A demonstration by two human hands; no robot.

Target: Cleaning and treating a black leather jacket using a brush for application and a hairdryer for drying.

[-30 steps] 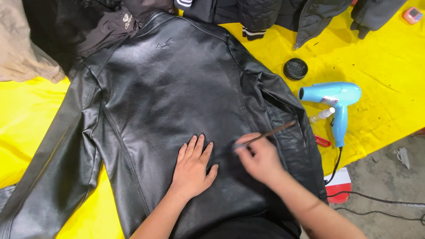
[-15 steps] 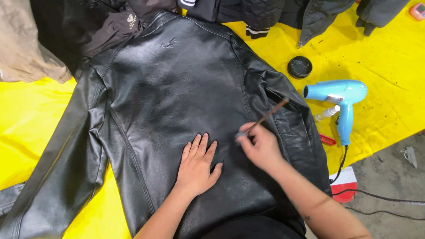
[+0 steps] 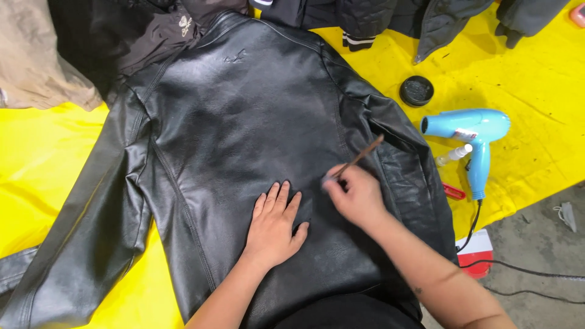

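A black leather jacket point(image 3: 244, 128) lies back side up on a yellow sheet point(image 3: 42, 164), its collar far from me. My left hand point(image 3: 275, 224) rests flat on the lower back of the jacket, fingers spread. Just to its right, my right hand point(image 3: 356, 196) grips a thin brown brush point(image 3: 361, 156) like a pen. The handle points up and to the right, and the tip touches the leather near my left fingertips.
A blue hair dryer point(image 3: 472, 131) lies on the sheet to the right, with a small spray bottle point(image 3: 454, 155) and a round black tin point(image 3: 417, 91) nearby. Dark jackets point(image 3: 426, 15) are piled at the top, a tan garment point(image 3: 36, 61) at the top left. Grey floor shows at the bottom right.
My right hand and the brush have shifted slightly left along the leather, closer to my left hand. The left hand has stayed flat in place.
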